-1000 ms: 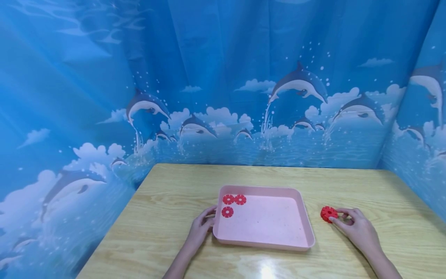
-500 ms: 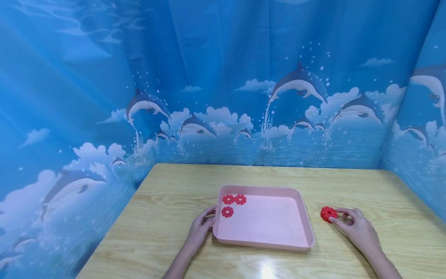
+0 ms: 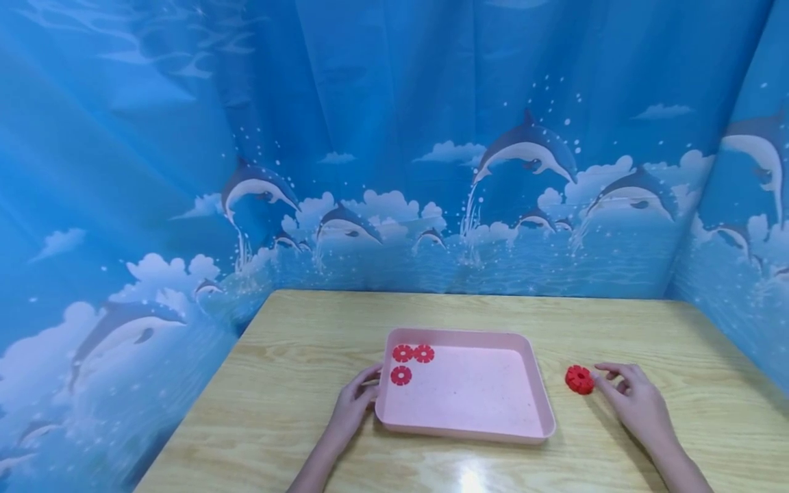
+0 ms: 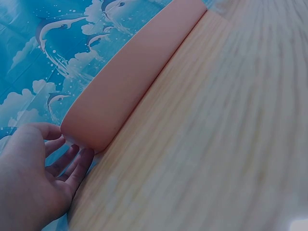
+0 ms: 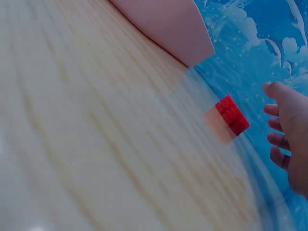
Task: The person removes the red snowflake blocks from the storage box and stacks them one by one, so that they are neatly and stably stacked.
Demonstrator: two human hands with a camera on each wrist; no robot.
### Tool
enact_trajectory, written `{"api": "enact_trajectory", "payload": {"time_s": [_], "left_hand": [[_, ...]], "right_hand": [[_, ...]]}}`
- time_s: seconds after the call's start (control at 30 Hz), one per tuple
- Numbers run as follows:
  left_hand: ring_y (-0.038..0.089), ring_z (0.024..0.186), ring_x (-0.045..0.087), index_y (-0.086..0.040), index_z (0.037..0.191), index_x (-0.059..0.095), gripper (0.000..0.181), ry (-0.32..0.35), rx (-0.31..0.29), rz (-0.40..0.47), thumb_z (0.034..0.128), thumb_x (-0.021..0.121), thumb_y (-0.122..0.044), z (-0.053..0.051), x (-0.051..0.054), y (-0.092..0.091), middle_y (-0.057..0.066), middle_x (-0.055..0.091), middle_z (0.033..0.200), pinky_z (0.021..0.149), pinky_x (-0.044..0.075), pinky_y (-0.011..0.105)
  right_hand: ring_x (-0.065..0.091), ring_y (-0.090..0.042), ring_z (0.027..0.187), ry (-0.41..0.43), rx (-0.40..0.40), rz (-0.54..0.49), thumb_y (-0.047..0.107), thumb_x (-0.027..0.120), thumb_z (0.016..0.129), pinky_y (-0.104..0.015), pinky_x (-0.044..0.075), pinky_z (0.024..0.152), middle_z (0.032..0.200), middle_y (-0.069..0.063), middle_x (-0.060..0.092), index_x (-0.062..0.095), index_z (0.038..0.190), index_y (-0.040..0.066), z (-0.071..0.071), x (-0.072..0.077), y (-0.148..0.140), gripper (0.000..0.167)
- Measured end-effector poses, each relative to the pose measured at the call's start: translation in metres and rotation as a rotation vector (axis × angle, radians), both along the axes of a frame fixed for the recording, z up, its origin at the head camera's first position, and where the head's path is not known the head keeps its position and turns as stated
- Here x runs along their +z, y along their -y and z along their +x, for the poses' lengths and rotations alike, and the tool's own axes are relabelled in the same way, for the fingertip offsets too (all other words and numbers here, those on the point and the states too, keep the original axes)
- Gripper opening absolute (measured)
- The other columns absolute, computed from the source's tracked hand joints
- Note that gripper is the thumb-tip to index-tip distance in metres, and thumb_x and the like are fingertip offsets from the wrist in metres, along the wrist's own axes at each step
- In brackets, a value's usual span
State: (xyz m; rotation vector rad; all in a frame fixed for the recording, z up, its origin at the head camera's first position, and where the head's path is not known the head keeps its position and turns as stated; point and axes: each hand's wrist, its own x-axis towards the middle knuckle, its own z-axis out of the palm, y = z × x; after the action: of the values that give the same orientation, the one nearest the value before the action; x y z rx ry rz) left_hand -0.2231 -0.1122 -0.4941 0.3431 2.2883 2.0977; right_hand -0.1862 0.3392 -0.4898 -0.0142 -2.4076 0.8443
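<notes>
A pink tray [image 3: 456,434] lies on the wooden table with three red notched plastic discs [image 3: 401,375] flat at its far left corner. My left hand [image 3: 356,400] holds the tray's left side; in the left wrist view the fingers [image 4: 77,171] meet its wall at the corner. Right of the tray, a short stack of red notched discs [image 3: 579,379] stands on the table. Beside that stack is my right hand [image 3: 637,404], thumb near it and fingers loosely bent around nothing. The right wrist view shows a gap between hand and stack [image 5: 233,115].
The wood-grain table [image 3: 296,383] reaches back to a blue dolphin-print curtain [image 3: 394,239], which also hangs along the left and right sides. Light glares off the table's near edge below the tray.
My right hand has let go of the disc stack and drawn slightly back to the right. The stack stays where it was. My left hand and the tray have not visibly moved.
</notes>
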Motion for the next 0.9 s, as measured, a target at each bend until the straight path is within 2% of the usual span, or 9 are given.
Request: {"api": "enact_trajectory", "payload": {"time_s": [0.23, 0.47, 0.63, 0.9], "left_hand": [[0.035, 0.102, 0.054, 0.004, 0.13, 0.047, 0.042, -0.011, 0.01, -0.014, 0.0898, 0.053, -0.007, 0.001, 0.001, -0.001, 0.025, 0.048, 0.122, 0.075, 0.052, 0.028], [0.034, 0.102, 0.054, 0.003, 0.13, 0.047, 0.042, -0.011, 0.006, -0.017, 0.0901, 0.054, -0.008, 0.001, 0.001, -0.001, 0.025, 0.048, 0.123, 0.075, 0.052, 0.028], [0.035, 0.103, 0.053, 0.004, 0.13, 0.046, 0.042, -0.009, -0.001, -0.011, 0.0906, 0.053, -0.008, 0.0, 0.0, 0.0, 0.025, 0.048, 0.123, 0.076, 0.052, 0.028], [0.035, 0.104, 0.053, 0.004, 0.131, 0.046, 0.041, -0.011, -0.011, 0.0, 0.0911, 0.052, -0.007, 0.0, -0.001, 0.001, 0.025, 0.048, 0.123, 0.075, 0.052, 0.028]], "right_hand": [[0.048, -0.001, 0.068, -0.008, 0.069, -0.075, 0.017, 0.064, 0.087, -0.016, 0.04, 0.053, 0.087, -0.003, 0.054, 0.066, 0.101, 0.003, 0.004, 0.029, 0.027, 0.02], [0.047, -0.007, 0.064, 0.012, 0.177, -0.042, 0.017, 0.065, 0.086, -0.021, 0.041, 0.048, 0.085, -0.001, 0.053, 0.065, 0.101, 0.003, -0.003, 0.054, 0.075, 0.02], [0.047, -0.01, 0.065, 0.044, 0.251, -0.017, 0.022, 0.067, 0.084, -0.021, 0.041, 0.049, 0.082, 0.001, 0.052, 0.066, 0.099, 0.004, -0.015, 0.062, 0.113, 0.024], [0.048, -0.012, 0.067, 0.133, 0.378, -0.006, 0.026, 0.072, 0.079, -0.022, 0.042, 0.05, 0.086, 0.0, 0.055, 0.066, 0.1, 0.01, -0.034, 0.063, 0.169, 0.027]]}}
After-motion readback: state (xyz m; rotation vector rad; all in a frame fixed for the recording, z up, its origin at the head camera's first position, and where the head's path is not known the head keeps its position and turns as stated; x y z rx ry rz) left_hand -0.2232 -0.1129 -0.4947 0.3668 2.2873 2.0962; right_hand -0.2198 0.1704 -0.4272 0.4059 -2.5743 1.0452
